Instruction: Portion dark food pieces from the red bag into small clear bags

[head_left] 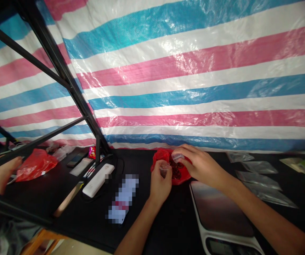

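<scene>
Black worktop (173, 221), striped tarp (195, 71) behind; dark bits (176, 173) in red bag (159, 157), sachets (258, 179) flat, looked unfilled
L hand (160, 186) gripped small clear cup (164, 169), R hand (200, 163) pinched 2nd clear cup (178, 157) over bag

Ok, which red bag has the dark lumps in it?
The red bag under the left hand and right hand, each holding a small clear cup. Dark lumps show inside it; the other red bag, far left, shows none.

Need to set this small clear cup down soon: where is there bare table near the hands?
Bare black tabletop lies between your left forearm and the flat digital scale, with a narrower patch between your right hand and the clear plastic bags. Crowded: around the white power strip and the red plastic bag.
</scene>
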{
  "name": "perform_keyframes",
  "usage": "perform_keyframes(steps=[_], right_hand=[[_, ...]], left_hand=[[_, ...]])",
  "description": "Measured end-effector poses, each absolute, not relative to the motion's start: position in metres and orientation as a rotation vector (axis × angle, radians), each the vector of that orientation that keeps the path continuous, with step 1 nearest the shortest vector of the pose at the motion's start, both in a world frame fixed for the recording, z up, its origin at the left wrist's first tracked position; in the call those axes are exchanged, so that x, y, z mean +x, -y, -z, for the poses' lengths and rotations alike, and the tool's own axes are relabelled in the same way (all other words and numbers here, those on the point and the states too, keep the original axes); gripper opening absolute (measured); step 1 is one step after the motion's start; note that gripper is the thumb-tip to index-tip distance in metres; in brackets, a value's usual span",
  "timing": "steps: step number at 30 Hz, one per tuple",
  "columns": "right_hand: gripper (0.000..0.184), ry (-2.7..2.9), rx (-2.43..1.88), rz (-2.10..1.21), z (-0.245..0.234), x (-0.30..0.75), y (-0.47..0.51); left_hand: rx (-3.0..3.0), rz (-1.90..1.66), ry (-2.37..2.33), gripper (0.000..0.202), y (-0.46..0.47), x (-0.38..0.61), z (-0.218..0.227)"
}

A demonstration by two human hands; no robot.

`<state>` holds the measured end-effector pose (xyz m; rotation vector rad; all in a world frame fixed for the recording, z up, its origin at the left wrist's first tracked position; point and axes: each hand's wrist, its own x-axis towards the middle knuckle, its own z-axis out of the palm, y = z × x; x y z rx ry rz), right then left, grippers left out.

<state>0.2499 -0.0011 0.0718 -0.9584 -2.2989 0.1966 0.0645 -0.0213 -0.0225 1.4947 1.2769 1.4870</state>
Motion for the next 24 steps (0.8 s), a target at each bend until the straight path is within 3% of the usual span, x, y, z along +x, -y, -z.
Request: perform_keyframes(steps=[8, 12, 17, 21, 24], right_hand=[[0.020, 2.554, -1.042, -0.134, -0.045, 0.235, -0.001], [0.015, 2.684, -0.881, -0.393, -0.055, 0.228, 0.027], [0.004, 2.935, -1.232, -0.456, -0.040, 0.219, 0.055], [0.012, 3.033, -1.311, -0.303, -0.024, 0.211, 0.056], [0.016, 2.944, -1.169, -0.398, -0.036, 0.218, 0.048]], left_hand=[[1.432, -1.517, -1.434, 0.016, 0.018, 0.060, 0.028], [1.436, -1.531, -1.405, 0.018, 0.017, 0.058, 0.027], [1.476, -1.552, -1.355, 0.022, 0.018, 0.058, 0.025], [1.491, -1.540, -1.359, 0.022, 0.018, 0.058, 0.025], [1.486, -1.534, -1.349, 0.024, 0.017, 0.057, 0.024]])
